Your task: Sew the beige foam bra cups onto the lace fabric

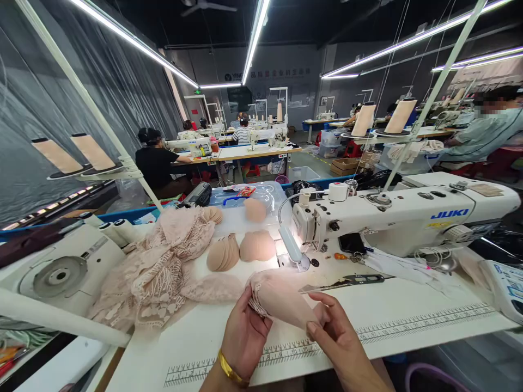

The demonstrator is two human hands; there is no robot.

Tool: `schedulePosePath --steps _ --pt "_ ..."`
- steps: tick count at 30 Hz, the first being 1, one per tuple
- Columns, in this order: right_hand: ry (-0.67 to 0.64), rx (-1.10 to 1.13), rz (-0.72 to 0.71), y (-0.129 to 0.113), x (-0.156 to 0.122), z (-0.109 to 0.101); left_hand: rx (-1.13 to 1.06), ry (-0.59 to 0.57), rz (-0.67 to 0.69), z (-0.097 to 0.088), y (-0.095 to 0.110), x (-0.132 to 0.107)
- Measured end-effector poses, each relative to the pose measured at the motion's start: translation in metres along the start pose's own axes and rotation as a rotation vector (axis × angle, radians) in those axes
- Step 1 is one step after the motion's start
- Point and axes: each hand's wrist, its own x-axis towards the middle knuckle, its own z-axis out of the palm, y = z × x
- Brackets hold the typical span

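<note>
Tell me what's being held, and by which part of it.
A pinkish-beige fabric piece: the left hand holds it at its lacy end, and the right hand pinches the opposite, plain end.

left grip and right grip hold pink lace-edged fabric over white table near sewing machine.

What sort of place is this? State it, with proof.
Most likely a garment sewing workshop: a JUKI sewing machine stands in front, more sewing machines stand beyond, and the left hand and right hand hold a pale pink fabric piece.
</note>
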Motion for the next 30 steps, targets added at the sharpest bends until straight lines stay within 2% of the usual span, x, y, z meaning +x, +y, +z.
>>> schedulePosePath --steps 2,5,8,10,15,21,26,30 --pt "0.030 0.014 0.001 -0.001 -0.001 -0.002 0.009 -0.058 0.017 0.001 -0.003 -0.002" --pt "-0.018 0.069 0.028 -0.006 0.000 -0.001 0.085 -0.137 0.072 0.000 -0.011 -0.005" --pt "-0.115 0.179 0.070 -0.014 0.008 0.002 0.163 -0.156 0.063 0.001 -0.017 -0.007" --pt "-0.132 0.233 0.098 -0.019 0.016 0.003 0.153 -0.152 0.026 0.003 -0.018 -0.007" --pt "-0.032 0.281 0.121 -0.023 0.027 0.009 0.076 -0.107 -0.028 0.010 -0.016 -0.007" --pt "0.015 0.282 0.136 -0.019 0.027 0.009 0.096 -0.205 -0.015 0.011 -0.017 -0.003" --pt "0.006 0.288 0.136 -0.018 0.028 0.009 0.030 -0.104 -0.070 0.017 -0.015 -0.002" --pt "0.016 0.277 0.128 -0.017 0.029 0.009 0.011 -0.095 -0.069 0.020 -0.015 -0.003"
